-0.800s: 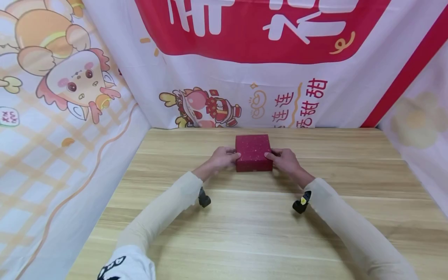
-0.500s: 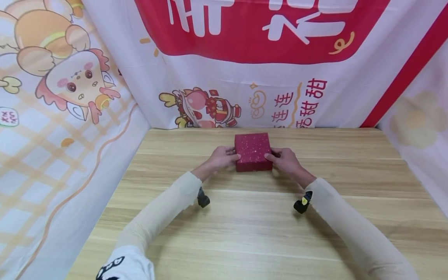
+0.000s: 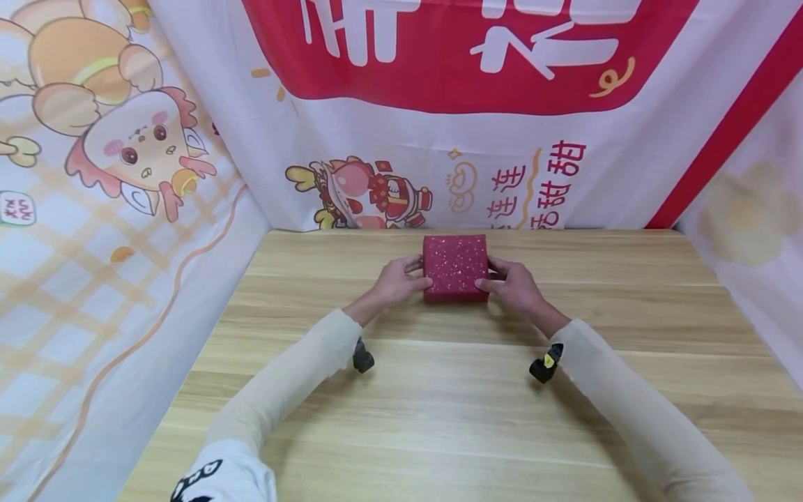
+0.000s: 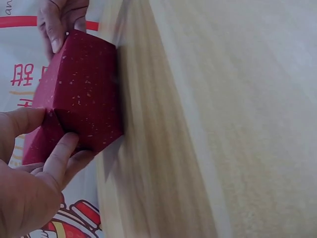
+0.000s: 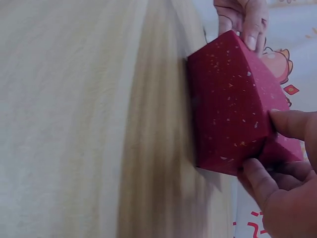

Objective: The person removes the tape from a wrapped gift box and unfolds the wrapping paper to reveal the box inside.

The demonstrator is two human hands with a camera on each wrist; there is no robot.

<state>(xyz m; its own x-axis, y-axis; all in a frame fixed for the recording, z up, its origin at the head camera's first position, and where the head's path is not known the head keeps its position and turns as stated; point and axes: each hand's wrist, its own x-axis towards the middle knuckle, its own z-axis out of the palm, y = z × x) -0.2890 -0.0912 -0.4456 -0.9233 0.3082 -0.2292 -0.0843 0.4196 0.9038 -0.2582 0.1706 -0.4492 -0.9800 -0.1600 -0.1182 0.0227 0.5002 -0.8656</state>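
Red box point(image 3: 454, 263) — near table's back edge point(image 3: 552, 232)

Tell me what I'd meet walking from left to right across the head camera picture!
Upside-down cartoon animal on the side cloth → the person's left hand → dark red speckled box → the person's right hand → slanting red stripe on the cloth.

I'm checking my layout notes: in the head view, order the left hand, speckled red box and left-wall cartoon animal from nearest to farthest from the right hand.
1. Speckled red box: gripped, immediately left.
2. Left hand: across the box.
3. Left-wall cartoon animal: far left.
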